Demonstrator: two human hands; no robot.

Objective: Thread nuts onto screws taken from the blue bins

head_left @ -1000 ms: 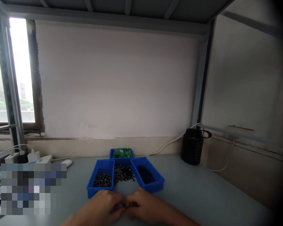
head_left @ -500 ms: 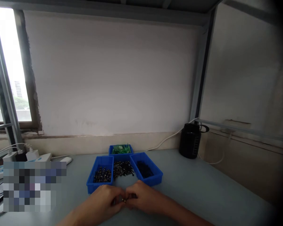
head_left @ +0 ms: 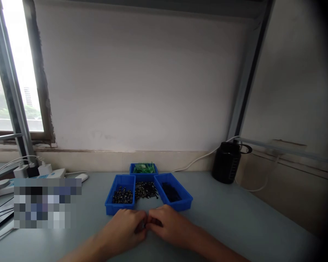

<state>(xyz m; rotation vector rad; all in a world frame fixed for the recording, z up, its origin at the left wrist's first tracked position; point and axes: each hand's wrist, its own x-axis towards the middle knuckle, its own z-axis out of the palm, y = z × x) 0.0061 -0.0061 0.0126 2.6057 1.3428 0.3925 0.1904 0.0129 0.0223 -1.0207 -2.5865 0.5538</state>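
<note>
My left hand (head_left: 127,227) and my right hand (head_left: 168,223) meet fingertip to fingertip just in front of the blue bins. Both are closed in a pinch around something small and dark that the fingers mostly hide. Beyond my left hand stands a blue bin (head_left: 119,210) holding many small metallic pieces (head_left: 122,195). Past my right hand is another blue bin (head_left: 182,206) with dark, thin pieces (head_left: 171,192) in it. Between these two lies a pile of dark screw-like parts (head_left: 147,190).
At the back, a blue bin (head_left: 143,174) holds green packets (head_left: 144,168). A black jug (head_left: 226,163) stands at the right near the wall. A power strip (head_left: 53,175) with plugs, a white mouse (head_left: 83,177) and cables are at the left, beside a blurred-out patch.
The view has shifted, so the bins sit slightly higher and further right. My hands stay together; the glint seen between the fingertips has given way to a small dark bit.
</note>
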